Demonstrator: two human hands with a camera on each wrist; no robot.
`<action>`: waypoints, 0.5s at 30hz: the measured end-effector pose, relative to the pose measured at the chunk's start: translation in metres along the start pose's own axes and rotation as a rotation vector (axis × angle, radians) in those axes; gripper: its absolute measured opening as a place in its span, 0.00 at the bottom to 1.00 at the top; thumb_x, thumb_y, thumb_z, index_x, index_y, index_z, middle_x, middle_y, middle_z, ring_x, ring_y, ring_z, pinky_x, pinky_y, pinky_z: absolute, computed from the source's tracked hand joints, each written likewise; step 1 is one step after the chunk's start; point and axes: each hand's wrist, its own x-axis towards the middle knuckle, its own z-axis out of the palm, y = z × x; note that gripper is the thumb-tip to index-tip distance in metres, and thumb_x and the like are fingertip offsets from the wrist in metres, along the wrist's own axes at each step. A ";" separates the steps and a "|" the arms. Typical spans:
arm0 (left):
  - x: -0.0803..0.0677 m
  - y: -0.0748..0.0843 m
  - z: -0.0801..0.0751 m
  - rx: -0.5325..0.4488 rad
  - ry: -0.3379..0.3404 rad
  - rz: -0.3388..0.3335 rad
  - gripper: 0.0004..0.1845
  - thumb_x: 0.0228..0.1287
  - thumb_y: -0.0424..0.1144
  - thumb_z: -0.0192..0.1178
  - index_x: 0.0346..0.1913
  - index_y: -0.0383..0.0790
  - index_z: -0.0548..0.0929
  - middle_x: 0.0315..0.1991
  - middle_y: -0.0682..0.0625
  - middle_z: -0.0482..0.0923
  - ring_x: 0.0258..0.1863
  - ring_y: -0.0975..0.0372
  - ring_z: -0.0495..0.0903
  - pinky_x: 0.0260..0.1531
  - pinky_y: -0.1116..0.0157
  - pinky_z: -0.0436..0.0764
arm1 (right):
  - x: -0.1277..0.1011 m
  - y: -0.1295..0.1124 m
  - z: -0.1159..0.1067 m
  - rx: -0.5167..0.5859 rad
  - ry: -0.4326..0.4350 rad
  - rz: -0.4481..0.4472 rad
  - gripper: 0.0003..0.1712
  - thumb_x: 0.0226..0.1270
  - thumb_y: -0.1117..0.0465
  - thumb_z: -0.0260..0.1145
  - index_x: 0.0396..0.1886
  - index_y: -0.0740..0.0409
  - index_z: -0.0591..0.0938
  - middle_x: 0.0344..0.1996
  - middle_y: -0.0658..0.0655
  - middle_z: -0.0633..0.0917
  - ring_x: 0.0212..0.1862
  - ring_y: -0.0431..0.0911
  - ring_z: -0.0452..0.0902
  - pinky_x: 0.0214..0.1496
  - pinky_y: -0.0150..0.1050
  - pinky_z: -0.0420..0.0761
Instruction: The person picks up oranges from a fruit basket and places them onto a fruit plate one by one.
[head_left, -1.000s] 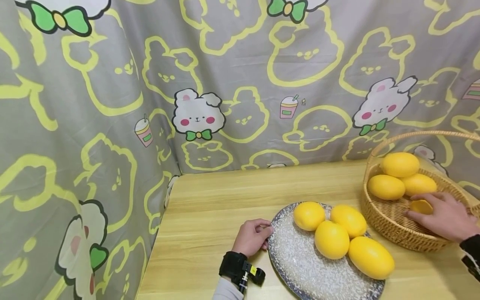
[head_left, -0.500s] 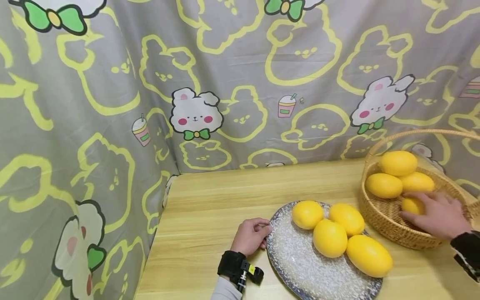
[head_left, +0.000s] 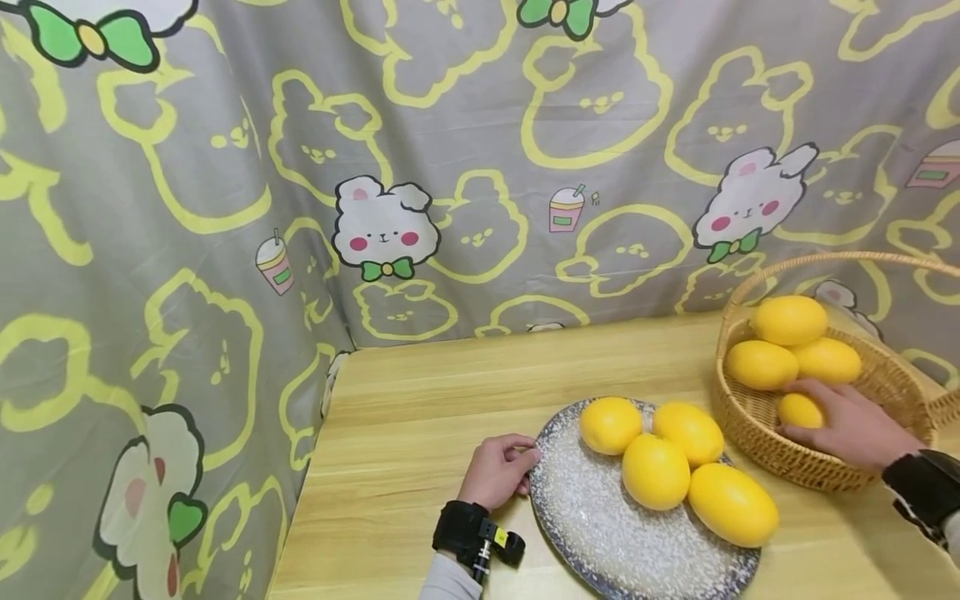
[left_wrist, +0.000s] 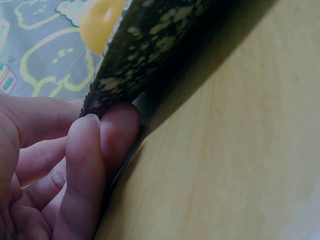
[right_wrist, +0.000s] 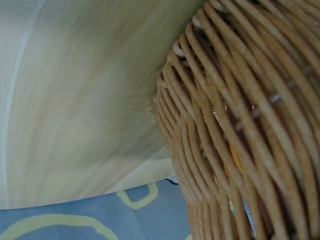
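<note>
My left hand (head_left: 495, 471) pinches the left rim of a speckled grey oval plate (head_left: 581, 521) with a dark edge. In the left wrist view, thumb and fingers (left_wrist: 85, 150) meet at the plate's dark underside (left_wrist: 145, 55). Several yellow lemons lie on the plate, one of them a longer lemon (head_left: 733, 505) at its right edge. Inside the wicker basket (head_left: 783, 458), my right hand (head_left: 855, 425) grips a lemon (head_left: 800, 411), mostly covered by the fingers. Behind it sit three more lemons, the top lemon (head_left: 789, 320) resting on the others.
The basket's tall handle (head_left: 847, 257) arches over its back side. A wooden table (head_left: 420, 408) carries everything, and a patterned grey curtain (head_left: 465, 125) hangs behind and to the left. In the right wrist view, the woven basket wall (right_wrist: 235, 110) blocks the hand.
My right hand has shifted left inside the basket with the lemon, towards the basket's middle. The left hand stays on the plate rim. The head view has drifted slightly.
</note>
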 end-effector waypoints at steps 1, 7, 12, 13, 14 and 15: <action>0.001 0.000 0.000 0.003 -0.001 -0.002 0.17 0.71 0.43 0.66 0.57 0.39 0.87 0.21 0.53 0.82 0.15 0.67 0.78 0.18 0.71 0.76 | 0.001 0.000 0.000 -0.003 0.009 -0.012 0.38 0.66 0.44 0.72 0.63 0.66 0.73 0.60 0.85 0.74 0.56 0.81 0.69 0.49 0.78 0.73; 0.003 0.002 -0.003 0.021 0.009 -0.013 0.16 0.71 0.43 0.65 0.57 0.40 0.87 0.22 0.53 0.82 0.15 0.67 0.78 0.20 0.70 0.78 | 0.008 -0.002 -0.003 -0.009 0.044 -0.058 0.36 0.62 0.47 0.75 0.60 0.64 0.75 0.58 0.81 0.78 0.56 0.78 0.72 0.49 0.74 0.76; 0.001 0.003 -0.002 0.016 0.003 -0.010 0.16 0.71 0.42 0.65 0.57 0.38 0.87 0.22 0.51 0.82 0.16 0.66 0.78 0.21 0.69 0.80 | 0.005 -0.002 -0.001 -0.025 0.031 -0.062 0.38 0.62 0.46 0.74 0.63 0.66 0.75 0.58 0.82 0.78 0.56 0.80 0.74 0.52 0.72 0.76; 0.000 0.003 -0.001 0.014 0.000 -0.010 0.16 0.71 0.42 0.65 0.57 0.38 0.87 0.22 0.51 0.82 0.15 0.66 0.78 0.21 0.69 0.80 | 0.004 -0.001 -0.001 -0.030 0.024 -0.057 0.38 0.63 0.45 0.74 0.63 0.67 0.75 0.59 0.83 0.78 0.56 0.81 0.74 0.53 0.72 0.76; 0.000 0.002 0.000 0.012 -0.003 -0.012 0.16 0.71 0.42 0.65 0.56 0.38 0.87 0.22 0.51 0.82 0.15 0.67 0.78 0.21 0.69 0.80 | 0.003 0.000 0.000 -0.034 0.017 -0.050 0.39 0.63 0.45 0.73 0.63 0.67 0.75 0.59 0.84 0.78 0.56 0.81 0.74 0.53 0.73 0.76; 0.000 0.002 0.001 0.013 -0.005 -0.013 0.16 0.71 0.42 0.66 0.56 0.38 0.87 0.21 0.51 0.82 0.15 0.67 0.78 0.21 0.70 0.80 | 0.002 0.001 0.000 -0.038 0.013 -0.045 0.38 0.63 0.45 0.73 0.63 0.67 0.75 0.59 0.84 0.78 0.56 0.81 0.74 0.52 0.73 0.76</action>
